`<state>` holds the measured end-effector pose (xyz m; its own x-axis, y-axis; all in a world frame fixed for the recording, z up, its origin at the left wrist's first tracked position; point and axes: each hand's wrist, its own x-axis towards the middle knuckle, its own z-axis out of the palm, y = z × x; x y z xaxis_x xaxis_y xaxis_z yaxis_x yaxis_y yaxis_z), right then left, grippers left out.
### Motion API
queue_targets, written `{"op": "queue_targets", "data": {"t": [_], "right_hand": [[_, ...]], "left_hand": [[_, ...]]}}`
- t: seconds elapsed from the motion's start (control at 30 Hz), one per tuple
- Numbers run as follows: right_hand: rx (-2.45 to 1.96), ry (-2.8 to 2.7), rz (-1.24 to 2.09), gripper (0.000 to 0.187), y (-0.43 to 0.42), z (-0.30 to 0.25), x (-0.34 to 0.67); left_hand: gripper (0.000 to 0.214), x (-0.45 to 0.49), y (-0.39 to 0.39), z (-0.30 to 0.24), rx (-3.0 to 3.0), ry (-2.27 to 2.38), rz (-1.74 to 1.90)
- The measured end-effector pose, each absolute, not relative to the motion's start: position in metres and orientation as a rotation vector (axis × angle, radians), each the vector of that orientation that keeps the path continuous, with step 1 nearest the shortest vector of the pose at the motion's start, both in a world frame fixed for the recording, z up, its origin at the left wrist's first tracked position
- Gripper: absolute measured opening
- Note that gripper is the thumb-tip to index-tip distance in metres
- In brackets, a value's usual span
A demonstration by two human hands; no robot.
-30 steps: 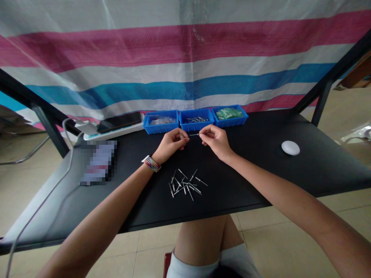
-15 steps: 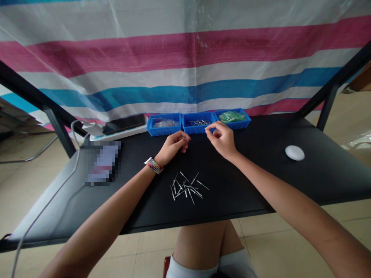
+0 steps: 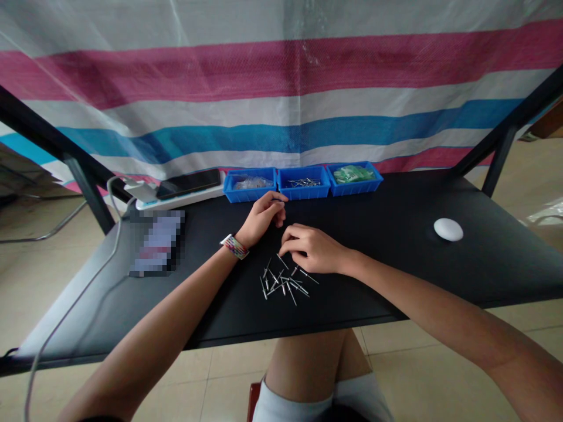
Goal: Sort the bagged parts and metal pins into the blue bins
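A loose pile of silver pop rivets (image 3: 284,285) lies on the black table (image 3: 352,305). My right hand (image 3: 313,249) hovers over the pile's far edge, fingers bent down and thumb a little apart. Its fingertips are at one rivet (image 3: 282,262); a grip on it does not show. My left hand (image 3: 263,220), with a woven band at the wrist, is curled beyond the pile, thumb near the index finger. Whatever may be between those fingers is hidden. Just behind it is the middle blue bin (image 3: 303,193), holding more rivets.
A left blue bin (image 3: 250,195) holds clear plastic bags, and a right blue bin (image 3: 358,189) holds green packets. On the left are a phone (image 3: 189,183) on a white power strip (image 3: 176,202), a cable and a blurred item (image 3: 158,243). A white mouse (image 3: 448,230) sits right.
My right hand has moved from the middle bin toward me and left, down to the rivet pile. My left hand stays almost in place. The view has shifted slightly.
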<state>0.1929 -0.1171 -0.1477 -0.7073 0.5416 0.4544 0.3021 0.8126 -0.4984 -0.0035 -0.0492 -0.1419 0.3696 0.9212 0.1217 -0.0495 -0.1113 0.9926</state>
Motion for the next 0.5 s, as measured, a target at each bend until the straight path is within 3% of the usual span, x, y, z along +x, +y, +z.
{"op": "queue_targets", "data": {"t": [0.23, 0.5], "right_hand": [[-0.564, -2.415, 0.481, 0.041, -0.11, -0.147, 0.199], [-0.665, -2.441, 0.423, 0.021, -0.101, -0.143, 0.208]], "left_hand": [[0.024, -0.004, -0.05, -0.142, 1.445, 0.84, 1.008], [0.022, -0.005, -0.047, -0.143, 1.47, 0.833, 0.995]]}}
